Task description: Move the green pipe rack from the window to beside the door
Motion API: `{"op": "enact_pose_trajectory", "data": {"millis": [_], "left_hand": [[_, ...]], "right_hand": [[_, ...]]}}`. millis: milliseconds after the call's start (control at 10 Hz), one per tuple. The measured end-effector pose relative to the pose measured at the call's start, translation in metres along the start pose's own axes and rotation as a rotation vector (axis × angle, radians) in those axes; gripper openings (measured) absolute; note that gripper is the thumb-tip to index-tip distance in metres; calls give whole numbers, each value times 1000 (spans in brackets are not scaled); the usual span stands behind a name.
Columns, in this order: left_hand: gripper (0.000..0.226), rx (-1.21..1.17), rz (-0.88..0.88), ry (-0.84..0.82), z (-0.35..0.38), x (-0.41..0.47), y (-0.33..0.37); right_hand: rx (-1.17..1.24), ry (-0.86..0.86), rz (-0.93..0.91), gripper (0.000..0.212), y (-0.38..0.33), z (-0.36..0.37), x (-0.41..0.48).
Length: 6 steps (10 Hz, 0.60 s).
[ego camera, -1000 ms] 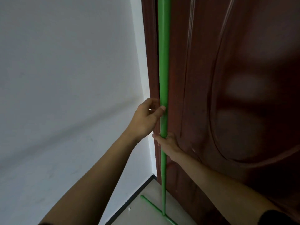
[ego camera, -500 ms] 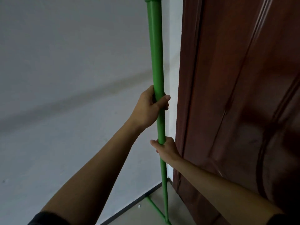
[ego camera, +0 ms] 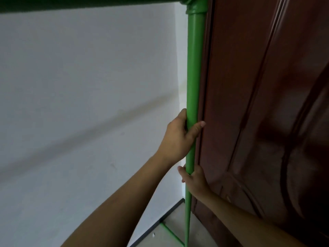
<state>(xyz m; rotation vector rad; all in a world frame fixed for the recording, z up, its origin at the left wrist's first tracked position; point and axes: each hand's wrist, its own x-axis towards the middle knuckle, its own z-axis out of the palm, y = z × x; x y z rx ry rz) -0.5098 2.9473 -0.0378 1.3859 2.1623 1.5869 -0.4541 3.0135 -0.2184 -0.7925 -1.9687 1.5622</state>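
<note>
1. Green pipe rack (ego camera: 193, 68): its upright post stands vertical, just beside the left edge of the door (ego camera: 267, 122), in the corner where the door meets the white wall (ego camera: 80, 86). At the top, an elbow joint links the post to a horizontal bar running left across the upper edge of the view. At the bottom, a green foot bar lies on the floor (ego camera: 170, 234), angled away from the post.
2. Left hand (ego camera: 178, 138): fingers closed around the post at mid-height, thumb crossing the front of the pipe toward the door.
3. Right hand (ego camera: 195, 180): just below the left hand, fingers wrapped around the post from the door side, back of the hand near the door panel.
4. Door: dark reddish-brown wood with moulded panels, filling the right half of the view.
5. Wall: plain white, with a dark skirting strip along the floor.
</note>
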Motion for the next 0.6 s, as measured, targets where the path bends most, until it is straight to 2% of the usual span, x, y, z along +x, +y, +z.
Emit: {"op": "enact_pose_trajectory", "data": {"millis": [100,200,300,400,500,600], "left_hand": [[39,4,-35,30,-1,-9,6],[29,59,-74,1,-7,-28,10],[29,81,-184,12,-17,-59,6],[21,80,-344,27,-27,-118,-4],[16,94,-562,107,-30,-191,-13],[10,30,-783,175,-15,-274,-27]], "right_hand": [[-61,-34,39,33,-9,-3,-8],[-175,-151,39,30,-15,-11,-15],[-377,-298,1,29,-20,-29,-13],[-702,-423,-98,32,-30,-55,-18],[-801,-522,-164,47,-58,-81,-29],[-250,-497,-335,23,-115,-105,-53]]}}
